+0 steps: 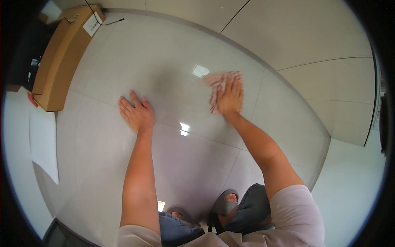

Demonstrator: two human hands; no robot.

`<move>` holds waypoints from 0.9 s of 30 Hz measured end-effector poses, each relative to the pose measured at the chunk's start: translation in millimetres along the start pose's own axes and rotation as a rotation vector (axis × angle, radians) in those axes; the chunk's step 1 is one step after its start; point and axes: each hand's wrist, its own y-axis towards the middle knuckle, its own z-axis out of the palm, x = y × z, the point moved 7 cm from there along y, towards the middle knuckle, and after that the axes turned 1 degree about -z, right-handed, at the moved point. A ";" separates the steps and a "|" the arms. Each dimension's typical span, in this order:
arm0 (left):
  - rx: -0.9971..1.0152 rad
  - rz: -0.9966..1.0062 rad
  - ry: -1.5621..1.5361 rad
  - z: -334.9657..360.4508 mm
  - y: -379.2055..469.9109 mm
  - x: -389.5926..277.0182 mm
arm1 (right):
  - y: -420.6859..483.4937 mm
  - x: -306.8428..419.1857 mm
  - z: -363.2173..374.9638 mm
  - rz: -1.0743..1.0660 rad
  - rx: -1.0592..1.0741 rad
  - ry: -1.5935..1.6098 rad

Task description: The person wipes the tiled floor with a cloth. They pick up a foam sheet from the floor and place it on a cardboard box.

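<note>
Beneath my right hand (230, 97) lies a crumpled pink cloth (216, 81) with darker streaks, pressed against the glossy tiled floor (185, 98). The palm faces down and the fingers stretch over the cloth, slightly blurred. To the left, my left hand (137, 114) rests palm down on the bare tile beside a grout line, its fingers spread and holding nothing. Bright reflections show on the tile between and above the hands.
An open cardboard box (66, 68) with dark contents stands at the upper left. A thin black cable (108, 24) hangs over its end. A white sheet (46, 142) leans below the box. Beige cabinet fronts (293, 34) border the far side. Grey slippers (226, 202) are on my feet.
</note>
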 end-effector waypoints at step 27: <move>0.030 0.059 -0.068 -10.5 -4.6 0.4 | -6.2 90.3 -0.7 -0.444 0.211 -0.076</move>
